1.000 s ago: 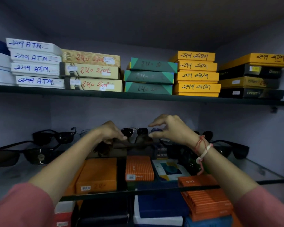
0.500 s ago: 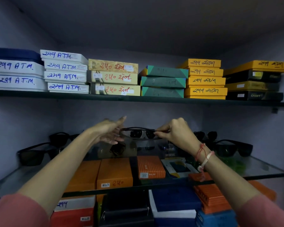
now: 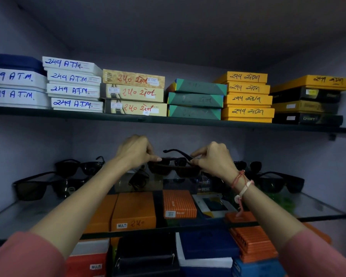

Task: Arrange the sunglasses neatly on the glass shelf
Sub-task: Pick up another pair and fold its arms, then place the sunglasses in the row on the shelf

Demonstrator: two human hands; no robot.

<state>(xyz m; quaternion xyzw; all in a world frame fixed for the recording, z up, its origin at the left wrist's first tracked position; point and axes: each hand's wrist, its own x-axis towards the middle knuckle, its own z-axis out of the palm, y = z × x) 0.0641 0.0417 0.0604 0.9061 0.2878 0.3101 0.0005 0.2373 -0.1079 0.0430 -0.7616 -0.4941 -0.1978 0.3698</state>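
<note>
A dark pair of sunglasses [image 3: 174,166] hangs above the middle of the glass shelf [image 3: 318,210]. My left hand [image 3: 135,151] pinches its left end and my right hand [image 3: 214,158] pinches its right end, with one temple arm sticking up and to the left. Two black pairs [image 3: 48,186] lie on the shelf at the left, one behind the other. More black pairs [image 3: 278,180] rest at the right. A further pair stands at the back, partly hidden behind the held one.
An upper shelf [image 3: 128,118] carries stacks of labelled boxes, close above my hands. Orange boxes [image 3: 134,210] and other boxes show through the glass from the level below. Walls close the niche on the left, right and back.
My left hand has closed onto the left end of the sunglasses, which it was only reaching for before. Both hands now hold the pair a little higher, and one temple arm has swung up.
</note>
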